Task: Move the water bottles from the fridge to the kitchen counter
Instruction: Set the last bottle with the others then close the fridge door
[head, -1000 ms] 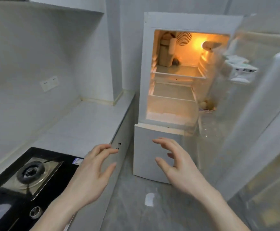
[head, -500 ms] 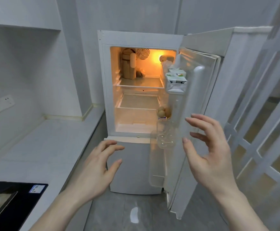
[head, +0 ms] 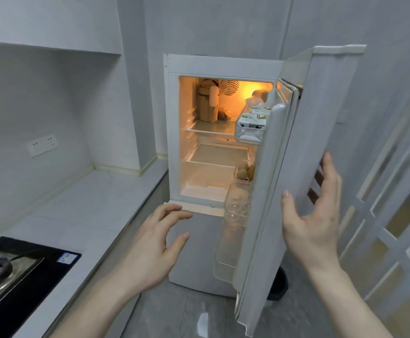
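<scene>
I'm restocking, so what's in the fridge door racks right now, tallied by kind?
Counted from the head view of the fridge door:
Cartons in the top rack: 2, with a white bag behind them
Eggs in the middle rack: 3 visible
Clear water bottles in the bottom rack: at least 2, hard to separate
Total: at least 7

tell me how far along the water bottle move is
Done: only the fridge door stands open. In hand: nothing; the left hand and right hand are open and empty. Left: everything, since the kitchen counter holds no bottles, and clear bottles sit in the door shelf.
</scene>
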The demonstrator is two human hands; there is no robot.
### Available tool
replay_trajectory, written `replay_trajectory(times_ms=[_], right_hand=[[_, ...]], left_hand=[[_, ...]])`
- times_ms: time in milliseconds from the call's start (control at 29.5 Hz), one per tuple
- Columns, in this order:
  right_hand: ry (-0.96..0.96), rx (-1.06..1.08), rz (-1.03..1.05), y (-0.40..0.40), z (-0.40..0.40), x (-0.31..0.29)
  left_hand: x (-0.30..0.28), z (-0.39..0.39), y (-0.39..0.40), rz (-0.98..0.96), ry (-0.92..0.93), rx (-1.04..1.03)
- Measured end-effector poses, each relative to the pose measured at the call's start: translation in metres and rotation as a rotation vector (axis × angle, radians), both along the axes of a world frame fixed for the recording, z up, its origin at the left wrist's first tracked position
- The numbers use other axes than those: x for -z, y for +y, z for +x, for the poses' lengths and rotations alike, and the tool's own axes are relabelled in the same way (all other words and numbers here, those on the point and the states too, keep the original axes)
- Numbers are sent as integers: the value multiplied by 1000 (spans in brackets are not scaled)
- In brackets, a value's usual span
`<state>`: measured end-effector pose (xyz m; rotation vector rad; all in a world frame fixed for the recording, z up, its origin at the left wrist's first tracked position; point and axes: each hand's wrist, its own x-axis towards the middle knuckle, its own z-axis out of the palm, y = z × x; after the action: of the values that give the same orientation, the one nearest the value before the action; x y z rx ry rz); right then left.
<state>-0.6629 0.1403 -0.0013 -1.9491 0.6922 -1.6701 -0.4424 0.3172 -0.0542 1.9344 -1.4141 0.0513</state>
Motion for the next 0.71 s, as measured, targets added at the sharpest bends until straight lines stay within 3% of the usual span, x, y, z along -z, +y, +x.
replay_trajectory(times_ms=[373,712], right_hand=[[-7,-347,7,-11,57,9],[64,-388,92,-40,144,17]], left_hand=[[-5,-11,-13,-25,78,-28],[1,59,-57,-74,215,-9]])
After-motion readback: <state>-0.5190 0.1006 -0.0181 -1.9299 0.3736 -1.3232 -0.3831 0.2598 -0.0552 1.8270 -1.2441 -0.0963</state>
